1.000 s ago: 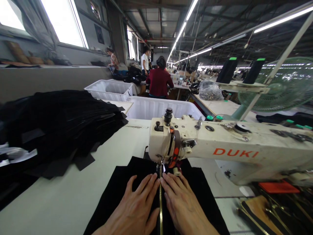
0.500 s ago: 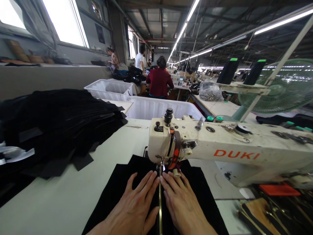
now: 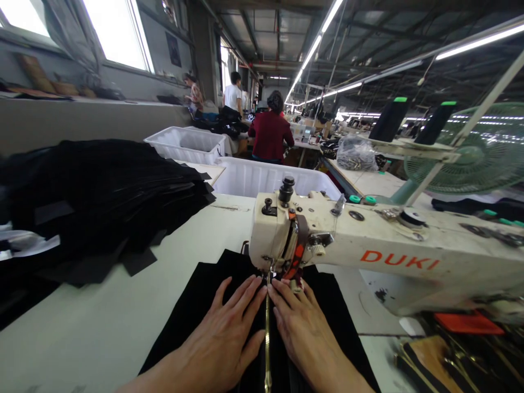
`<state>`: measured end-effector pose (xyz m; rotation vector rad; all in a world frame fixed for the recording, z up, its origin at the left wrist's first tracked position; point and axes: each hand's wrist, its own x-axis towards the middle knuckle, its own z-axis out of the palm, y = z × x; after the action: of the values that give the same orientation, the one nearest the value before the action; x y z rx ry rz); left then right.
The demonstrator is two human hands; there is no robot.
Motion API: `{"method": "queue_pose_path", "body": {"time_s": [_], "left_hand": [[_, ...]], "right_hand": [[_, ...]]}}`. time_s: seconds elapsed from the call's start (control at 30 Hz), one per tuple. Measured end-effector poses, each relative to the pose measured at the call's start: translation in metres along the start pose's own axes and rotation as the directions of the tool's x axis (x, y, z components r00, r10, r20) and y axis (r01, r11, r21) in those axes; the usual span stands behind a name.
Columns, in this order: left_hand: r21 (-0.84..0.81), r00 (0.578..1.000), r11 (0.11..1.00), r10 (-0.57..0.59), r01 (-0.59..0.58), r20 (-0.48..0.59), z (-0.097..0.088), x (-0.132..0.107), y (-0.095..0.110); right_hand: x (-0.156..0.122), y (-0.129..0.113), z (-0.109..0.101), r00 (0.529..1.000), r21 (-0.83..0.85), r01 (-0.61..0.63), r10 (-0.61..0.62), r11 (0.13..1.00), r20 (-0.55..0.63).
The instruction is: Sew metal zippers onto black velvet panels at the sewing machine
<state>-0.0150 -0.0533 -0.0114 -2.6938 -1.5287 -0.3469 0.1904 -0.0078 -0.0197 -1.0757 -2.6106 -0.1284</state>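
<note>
A black fabric panel (image 3: 192, 305) lies flat under the head of a cream sewing machine (image 3: 344, 224). Down its middle runs a gold-toothed zipper (image 3: 267, 333), passing under the presser foot (image 3: 269, 277). My left hand (image 3: 229, 327) rests on the cloth just left of the zipper, fingers stretched out towards the foot. On the other side, my right hand (image 3: 303, 327) presses the cloth with its fingers extended. Both sets of fingertips lie close to the needle area, where machine parts hide some detail. Neither hand grips anything.
A tall pile of black fabric pieces (image 3: 102, 202) covers the table's left side. Behind the machine stand white plastic bins (image 3: 262, 177). Thread cones (image 3: 388, 120) and a green fan (image 3: 470, 147) are at right. Zippers (image 3: 454, 360) lie at lower right. A person in dark red (image 3: 271, 134) sits ahead.
The fabric and zipper have slid a little forward under the foot, and a metal zipper end now shows at the bottom. Both hands remain flat beside the zipper. The view has shifted slightly.
</note>
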Motion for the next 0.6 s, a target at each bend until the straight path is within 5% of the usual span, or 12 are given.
{"method": "queue_pose_path", "body": {"time_s": [0.37, 0.6], "left_hand": [[-0.071, 0.998, 0.997, -0.013, 0.017, 0.06, -0.011, 0.008, -0.006], [-0.157, 0.991, 0.982, 0.115, -0.102, 0.072, -0.027, -0.055, 0.038]], "right_hand": [[0.009, 0.001, -0.011, 0.999, 0.034, -0.023, 0.022, 0.999, 0.033], [-0.041, -0.028, -0.042, 0.997, 0.233, -0.058, 0.046, 0.971, 0.059]]}}
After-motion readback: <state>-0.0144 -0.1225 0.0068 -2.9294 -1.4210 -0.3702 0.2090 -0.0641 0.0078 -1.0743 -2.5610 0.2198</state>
